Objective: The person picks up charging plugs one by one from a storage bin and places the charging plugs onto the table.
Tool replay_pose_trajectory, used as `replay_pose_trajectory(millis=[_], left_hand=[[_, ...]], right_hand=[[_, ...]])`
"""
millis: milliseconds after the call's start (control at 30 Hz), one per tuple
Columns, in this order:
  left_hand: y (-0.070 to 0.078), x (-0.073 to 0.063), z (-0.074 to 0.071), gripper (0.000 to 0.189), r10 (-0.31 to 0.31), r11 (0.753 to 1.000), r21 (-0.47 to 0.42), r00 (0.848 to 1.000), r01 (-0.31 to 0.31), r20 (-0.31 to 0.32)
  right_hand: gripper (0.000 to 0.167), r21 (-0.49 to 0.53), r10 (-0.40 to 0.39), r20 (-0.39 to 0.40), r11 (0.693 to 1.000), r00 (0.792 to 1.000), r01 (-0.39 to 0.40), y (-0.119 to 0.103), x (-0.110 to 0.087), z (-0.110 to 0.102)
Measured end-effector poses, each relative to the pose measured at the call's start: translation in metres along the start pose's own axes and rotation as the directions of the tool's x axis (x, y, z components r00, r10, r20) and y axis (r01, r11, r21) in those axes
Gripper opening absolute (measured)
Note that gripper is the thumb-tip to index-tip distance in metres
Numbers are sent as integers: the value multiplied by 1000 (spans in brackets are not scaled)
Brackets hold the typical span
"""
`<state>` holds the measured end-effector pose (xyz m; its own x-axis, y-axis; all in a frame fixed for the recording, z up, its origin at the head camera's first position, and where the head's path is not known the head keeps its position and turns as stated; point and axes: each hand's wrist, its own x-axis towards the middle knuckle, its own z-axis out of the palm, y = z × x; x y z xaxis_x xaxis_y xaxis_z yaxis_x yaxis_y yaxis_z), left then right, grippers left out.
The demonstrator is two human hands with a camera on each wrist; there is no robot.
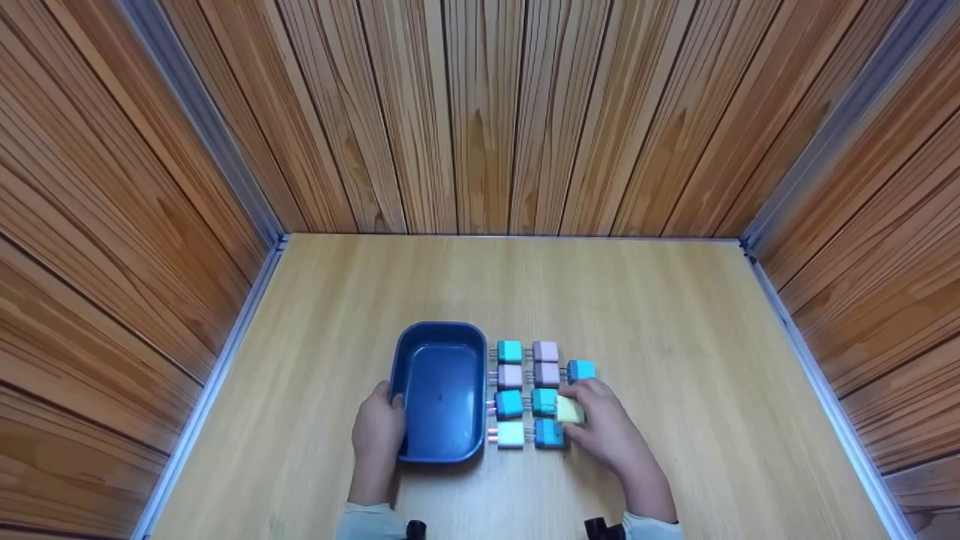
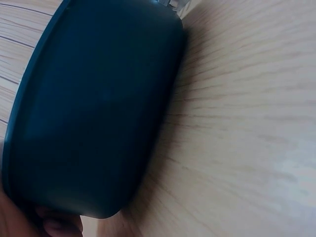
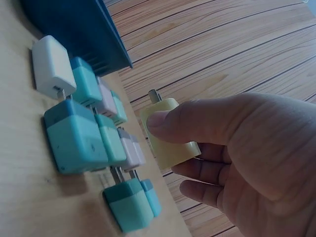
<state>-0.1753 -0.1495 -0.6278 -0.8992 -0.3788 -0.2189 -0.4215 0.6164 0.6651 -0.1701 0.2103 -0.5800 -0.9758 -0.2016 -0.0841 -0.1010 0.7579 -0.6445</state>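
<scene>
My left hand (image 1: 379, 429) grips the left side of a dark blue plastic tray (image 1: 480, 420), thumb over its rim. In the left wrist view the tray's outer wall (image 2: 98, 108) fills much of the picture, with fingertips (image 2: 61, 226) at its lower end. My right hand (image 1: 611, 429) pinches a pale yellow plug charger (image 1: 570, 410) between thumb and fingers. The right wrist view shows this yellow charger (image 3: 168, 136) raised above the others, its metal prong (image 3: 154, 96) pointing away from the palm. Nothing lies inside the tray.
Right of the tray, plug chargers stand in rows on the wooden table: teal (image 1: 509, 352), lilac (image 1: 546, 351), blue (image 1: 549, 433) and pale green (image 1: 511, 435), prongs toward the tray. A blue charger (image 1: 580, 370) sits just beyond my right hand. Wood-plank walls (image 1: 480, 120) enclose the table.
</scene>
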Motion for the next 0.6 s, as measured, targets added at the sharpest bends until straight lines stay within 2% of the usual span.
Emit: replay_pose_trajectory(millis=[133, 367, 600], left_hand=[[0, 0, -1, 17, 1, 1000, -7, 1000, -1, 2], [1, 0, 0, 18, 15, 1000, 4, 1000, -15, -18], [0, -2, 0, 19, 24, 1000, 14, 999, -24, -22]], right_hand=[[51, 13, 26, 4, 1000, 1000, -26, 6, -1, 0], [48, 8, 18, -22, 1000, 1000, -18, 11, -3, 0], [52, 12, 40, -12, 999, 999, -40, 17, -7, 1]])
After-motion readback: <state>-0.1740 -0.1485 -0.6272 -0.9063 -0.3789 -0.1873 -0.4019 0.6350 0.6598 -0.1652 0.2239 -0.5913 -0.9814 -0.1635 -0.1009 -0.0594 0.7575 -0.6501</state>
